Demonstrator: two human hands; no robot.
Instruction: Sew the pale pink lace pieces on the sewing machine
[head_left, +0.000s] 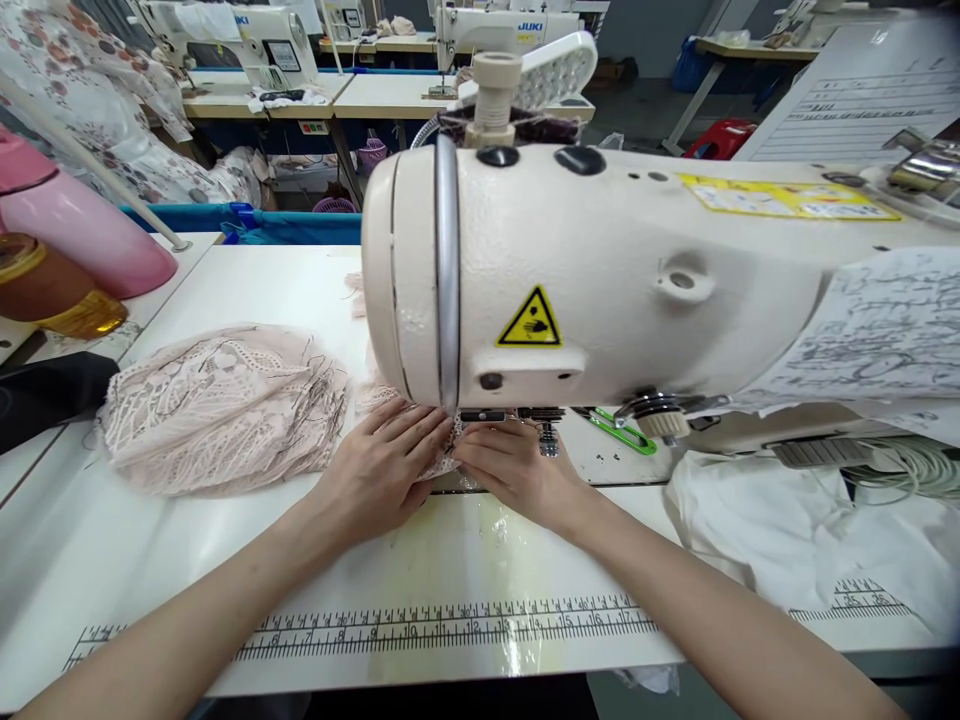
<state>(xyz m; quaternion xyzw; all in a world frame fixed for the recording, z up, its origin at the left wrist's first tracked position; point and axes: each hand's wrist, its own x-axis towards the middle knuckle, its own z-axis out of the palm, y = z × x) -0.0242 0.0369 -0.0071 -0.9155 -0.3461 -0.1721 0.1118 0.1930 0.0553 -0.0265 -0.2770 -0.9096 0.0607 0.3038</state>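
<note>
A pale pink lace fabric [444, 462] lies under the head of a white sewing machine [600, 290]. My left hand [382, 465] is closed on it from the left, its fingers close together over the cloth and the thumb low beside it. From the right, my right hand [517, 465] grips the edge of the same fabric with bent fingers, right by the presser foot area. The machine's head hides the needle and part of the cloth behind it. To the left of my left hand rests a bunched heap of pink lace [225, 410] with loose dark threads.
Green thread snips [619, 430] lie on the machine bed, right of my right hand. White cloth [757, 500] sits farther right. A ruler tape [442, 628] runs along the table's front edge. A pink bottle [82, 225] and an amber-based jar [56, 290] stand at left.
</note>
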